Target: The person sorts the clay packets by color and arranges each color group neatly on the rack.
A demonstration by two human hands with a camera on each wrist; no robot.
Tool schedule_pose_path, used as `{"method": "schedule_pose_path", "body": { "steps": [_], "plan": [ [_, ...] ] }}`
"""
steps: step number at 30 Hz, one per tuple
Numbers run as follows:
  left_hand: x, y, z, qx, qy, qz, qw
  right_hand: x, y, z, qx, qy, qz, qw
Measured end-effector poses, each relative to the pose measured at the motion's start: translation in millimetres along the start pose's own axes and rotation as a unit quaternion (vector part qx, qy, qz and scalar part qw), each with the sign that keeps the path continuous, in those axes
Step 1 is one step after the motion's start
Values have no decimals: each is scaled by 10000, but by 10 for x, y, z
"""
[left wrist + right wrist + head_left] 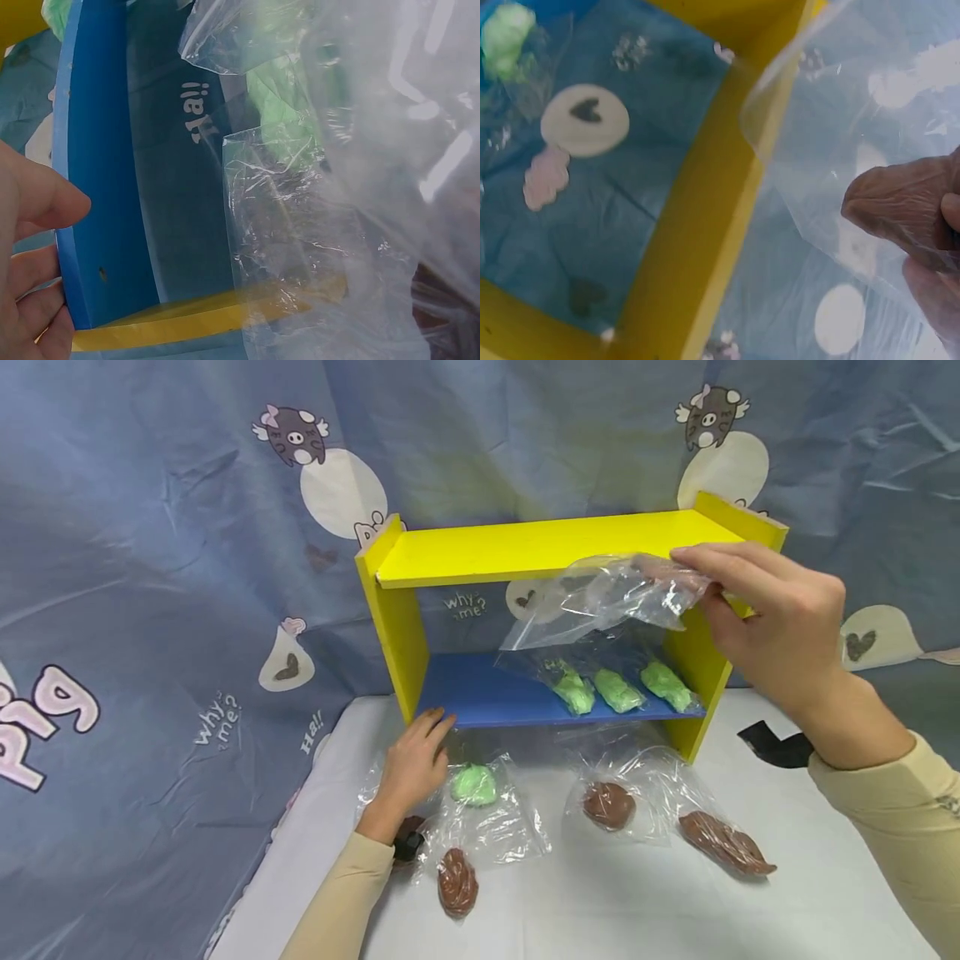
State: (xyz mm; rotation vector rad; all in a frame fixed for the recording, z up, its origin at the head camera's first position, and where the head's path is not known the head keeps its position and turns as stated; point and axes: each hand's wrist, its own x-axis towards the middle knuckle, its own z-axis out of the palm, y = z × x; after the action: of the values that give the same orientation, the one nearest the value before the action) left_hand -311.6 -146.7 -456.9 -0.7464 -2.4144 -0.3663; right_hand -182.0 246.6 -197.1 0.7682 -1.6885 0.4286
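High at the right, my right hand (pixel 780 610) pinches a clear plastic bag (pixel 592 606) with a brown lump (pixel 900 202) inside, in front of the yellow top shelf (pixel 540 547). The bag's loose end spreads leftward. Fingertips of my left hand (pixel 412 760) rest at the left front edge of the blue shelf (pixel 487 689); its thumb hangs lower, apart from the fingers. In the left wrist view, thumb and fingers of the left hand (pixel 34 255) lie by the blue edge. Bagged green lumps (pixel 618 689) lie on the right half of the blue shelf.
On the white table (pixel 540 902) lie a bagged green lump (pixel 474 785), a bagged round brown lump (pixel 609 806), and longer brown lumps at left (pixel 457 883) and right (pixel 723 842). A black strip (pixel 772 745) is beside the rack. Behind hangs a blue cloth (pixel 172 568) with pig prints.
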Motion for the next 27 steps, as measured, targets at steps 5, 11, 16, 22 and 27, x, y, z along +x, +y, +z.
{"method": "schedule_pose_path", "body": {
  "steps": [5,11,16,22,27],
  "plan": [
    [-1,-12,-10,3,-17,4,10000,201,258,-106,-345,176,275,9989],
    [-11,-31,29,58,-21,-40,10000,441,450,-225,-751,153,352,9964],
    [-30,-25,45,49,37,-16,10000,557,555,-296,-1136,420,870,9888],
    [-35,-16,46,3,24,-10,10000,594,798,-306,-1502,539,1077,9813],
    [-25,-30,48,59,-13,-19,10000,534,1053,-112,-1618,714,952,9796]
  ]
}}
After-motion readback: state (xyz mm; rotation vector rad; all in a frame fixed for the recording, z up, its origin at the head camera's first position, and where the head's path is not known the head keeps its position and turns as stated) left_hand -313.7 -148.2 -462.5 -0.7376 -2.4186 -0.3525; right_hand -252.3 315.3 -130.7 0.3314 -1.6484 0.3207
